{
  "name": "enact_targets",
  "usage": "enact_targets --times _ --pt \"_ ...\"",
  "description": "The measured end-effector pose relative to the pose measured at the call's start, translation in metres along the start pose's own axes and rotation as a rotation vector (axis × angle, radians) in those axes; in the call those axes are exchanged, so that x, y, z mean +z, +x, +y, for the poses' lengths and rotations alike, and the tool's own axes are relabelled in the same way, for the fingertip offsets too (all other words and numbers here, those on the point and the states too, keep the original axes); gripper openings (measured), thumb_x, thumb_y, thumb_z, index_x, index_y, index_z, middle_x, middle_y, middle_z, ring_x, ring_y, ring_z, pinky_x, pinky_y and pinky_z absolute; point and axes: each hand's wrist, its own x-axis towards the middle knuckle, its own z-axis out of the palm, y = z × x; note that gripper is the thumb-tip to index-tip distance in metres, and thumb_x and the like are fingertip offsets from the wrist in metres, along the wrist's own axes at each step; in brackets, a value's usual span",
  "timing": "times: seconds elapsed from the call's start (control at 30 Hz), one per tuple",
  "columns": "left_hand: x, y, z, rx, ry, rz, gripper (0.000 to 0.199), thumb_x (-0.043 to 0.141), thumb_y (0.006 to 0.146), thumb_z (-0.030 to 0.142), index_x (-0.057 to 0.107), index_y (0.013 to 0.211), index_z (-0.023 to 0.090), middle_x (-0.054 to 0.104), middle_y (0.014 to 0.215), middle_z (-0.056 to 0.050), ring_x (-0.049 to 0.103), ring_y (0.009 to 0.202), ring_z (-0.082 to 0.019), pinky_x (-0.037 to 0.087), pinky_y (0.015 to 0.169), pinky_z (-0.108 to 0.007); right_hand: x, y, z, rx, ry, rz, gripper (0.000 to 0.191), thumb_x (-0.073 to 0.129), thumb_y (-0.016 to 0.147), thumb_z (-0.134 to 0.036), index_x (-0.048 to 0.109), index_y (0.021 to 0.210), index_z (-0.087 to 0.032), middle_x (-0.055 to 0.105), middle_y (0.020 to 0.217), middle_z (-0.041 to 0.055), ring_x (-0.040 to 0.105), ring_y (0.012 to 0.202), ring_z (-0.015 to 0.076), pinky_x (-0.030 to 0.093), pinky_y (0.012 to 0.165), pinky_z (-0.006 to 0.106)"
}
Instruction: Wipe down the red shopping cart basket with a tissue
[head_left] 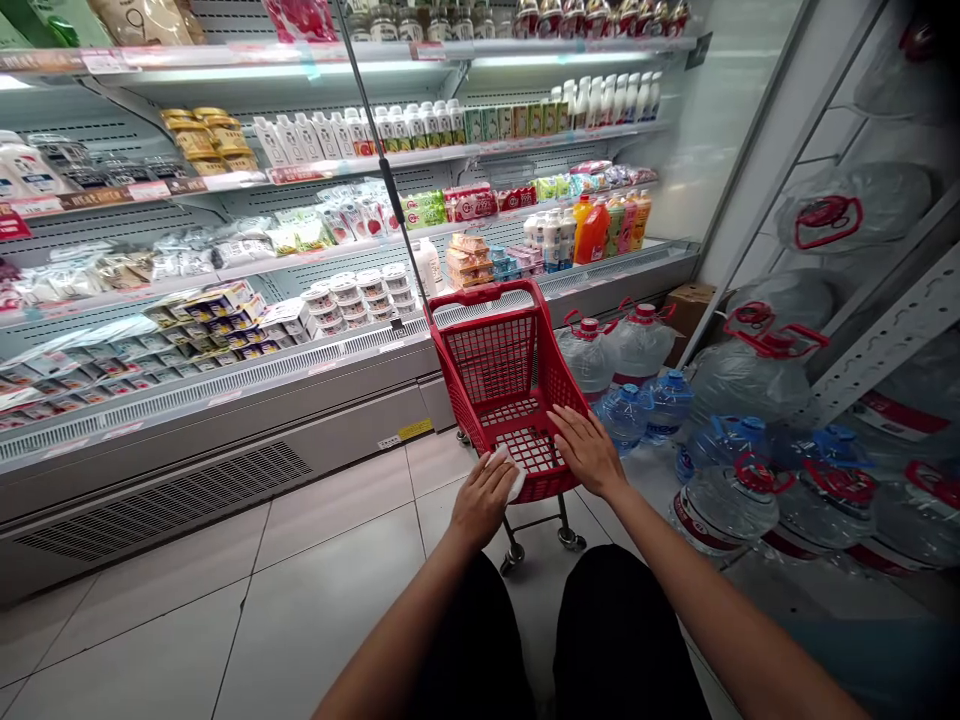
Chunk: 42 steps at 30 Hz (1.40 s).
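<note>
A small red plastic shopping cart stands in front of my knees, its basket walls made of open grid. My left hand is at the near left edge of the basket and holds a white cloth or tissue, partly hidden by the fingers. At the near right edge, my right hand lies with fingers stretched out over the rim and nothing in it. Whether the right palm presses on the rim cannot be told. Through the basket's grid floor the pale floor shows.
A lit refrigerated display with shelves of bottles, cartons and cups runs behind the cart. A thin dark pole rises beside the cart's left side. Several large water jugs crowd the right side. Pale tiles cover the floor.
</note>
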Motion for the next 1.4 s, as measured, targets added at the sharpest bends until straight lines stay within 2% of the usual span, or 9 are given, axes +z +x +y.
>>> enact_targets --times 0.17,0.3,0.47,0.67,0.87,1.0,1.1,1.2,1.4 --pt "0.017 0.004 0.045 -0.109 -0.027 0.043 0.052 0.040 0.101 0.007 0.051 0.150 0.016 0.063 0.147 -0.009 0.053 0.144 -0.023 0.038 0.125 -0.045 0.015 0.003 -0.009 0.175 -0.091 0.210 0.062 0.033 0.106 -0.045 0.033 0.163 -0.020 0.028 0.171 0.0103 0.018 0.160 0.0310 0.020 0.127 0.061" --pt "0.014 -0.003 0.065 -0.061 0.000 0.012 0.057 0.037 0.102 0.009 0.041 0.158 0.013 0.051 0.159 -0.009 0.045 0.149 -0.022 0.035 0.127 -0.042 0.026 -0.017 -0.033 0.197 -0.121 0.272 0.064 0.034 0.107 -0.046 0.025 0.166 -0.023 0.020 0.173 0.0096 0.011 0.161 0.0328 0.022 0.126 0.063" --pt "0.001 0.003 0.031 0.193 0.014 -0.066 0.053 0.038 0.106 0.012 0.040 0.159 0.019 0.049 0.161 -0.004 0.037 0.154 -0.016 0.025 0.131 -0.039 0.007 -0.035 -0.032 0.175 -0.140 0.217 0.066 0.032 0.108 -0.045 0.012 0.169 -0.029 0.026 0.172 0.0050 0.018 0.160 0.0313 0.017 0.128 0.061" --pt "0.003 0.046 -0.020 0.087 0.062 -0.019 0.036 0.042 0.106 0.011 0.064 0.133 0.018 0.068 0.140 -0.005 0.054 0.142 -0.018 0.025 0.130 -0.043 -0.014 -0.038 -0.001 0.149 -0.274 0.098 0.072 0.030 0.107 -0.050 0.000 0.169 -0.026 0.017 0.175 0.0027 0.015 0.161 0.0262 0.014 0.130 0.054" --pt "0.023 0.063 0.013 0.045 0.022 -0.002 0.021 0.049 0.106 0.024 0.069 0.111 0.019 0.075 0.118 -0.006 0.065 0.123 -0.019 0.031 0.128 -0.043 -0.033 -0.033 0.040 0.051 -0.338 0.019 0.072 0.033 0.107 -0.049 0.001 0.169 -0.028 0.018 0.175 0.0023 0.014 0.161 0.0237 0.014 0.130 0.050" --pt "0.030 0.055 0.043 0.073 0.031 0.023 0.035 0.046 0.107 0.021 0.062 0.138 0.020 0.064 0.144 -0.006 0.053 0.141 -0.019 0.029 0.129 -0.041 -0.047 -0.029 0.065 0.083 -0.375 -0.039 0.073 0.035 0.106 -0.045 0.002 0.169 -0.028 0.017 0.175 0.0027 0.010 0.162 0.0256 0.013 0.130 0.053" --pt "0.030 0.045 0.052 0.112 0.100 0.017 0.054 0.039 0.107 0.017 0.039 0.160 0.023 0.042 0.166 -0.001 0.034 0.154 -0.017 0.026 0.130 -0.040 -0.043 -0.029 0.056 0.234 -0.359 0.072 0.077 0.035 0.105 -0.047 -0.001 0.168 -0.023 0.007 0.176 0.0078 0.005 0.162 0.0317 0.018 0.128 0.059" --pt "0.027 0.034 0.048 0.150 0.158 -0.018 0.059 0.036 0.106 0.015 0.031 0.164 0.028 0.033 0.170 0.003 0.029 0.157 -0.015 0.023 0.131 -0.038 -0.027 -0.034 0.028 0.293 -0.279 0.137 0.071 0.028 0.107 -0.050 0.001 0.169 -0.026 0.007 0.176 0.0059 0.003 0.162 0.0321 0.024 0.126 0.059" --pt "-0.006 0.010 -0.004 0.044 0.143 -0.061 0.066 0.040 0.103 0.011 0.028 0.165 0.027 0.040 0.166 0.001 0.033 0.155 -0.016 0.019 0.132 -0.041 -0.015 -0.035 0.008 0.291 -0.195 0.036 0.069 0.021 0.108 -0.055 0.010 0.169 -0.024 0.030 0.171 0.0058 0.023 0.159 0.0256 0.028 0.127 0.050"
